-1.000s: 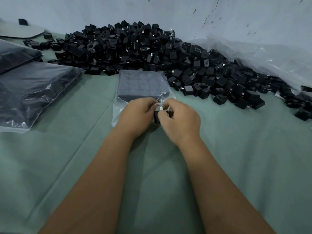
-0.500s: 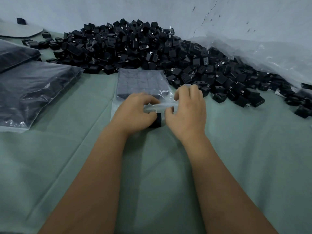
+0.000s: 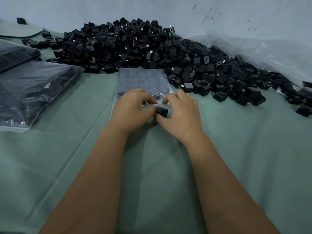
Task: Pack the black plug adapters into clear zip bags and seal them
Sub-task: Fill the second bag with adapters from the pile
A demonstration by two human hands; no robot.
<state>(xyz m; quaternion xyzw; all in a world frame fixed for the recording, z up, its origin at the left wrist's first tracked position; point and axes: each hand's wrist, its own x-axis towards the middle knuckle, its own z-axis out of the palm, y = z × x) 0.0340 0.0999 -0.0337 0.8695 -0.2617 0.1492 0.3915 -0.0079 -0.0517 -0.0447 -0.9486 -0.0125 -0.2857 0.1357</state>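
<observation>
Item in hand: one black plug adapter [image 3: 161,111], at the near, open mouth of a clear zip bag [image 3: 143,81] lying flat on the green cloth [image 3: 236,149] at centre. The bag already holds a tidy grid of adapters, filling its far part; the near strip by the mouth is slack and crumpled under the fingers.

Left hand [image 3: 133,109]: fingers curled, pinching the bag's mouth film just beside the adapter. Right hand [image 3: 181,112]: fingers curled over the mouth film, thumb tucked against the near side of the adapter, so it is clamped on that piece. The two hands nearly meet over the opening.

Around it: a large loose heap of adapters [image 3: 135,48] behind and to the right of the bag, trailing off toward the right edge. Two filled bags [image 3: 33,88] lie at left, one partly behind the other; whether they are sealed cannot be told. Crumpled clear plastic sheeting [image 3: 253,53] rests against the wall [image 3: 101,9] at right.

Progress, as a judgement: this bag looks nearly full, with a last row going in and the seal not yet pressed. Against the size of the heap, most of the job is left.
</observation>
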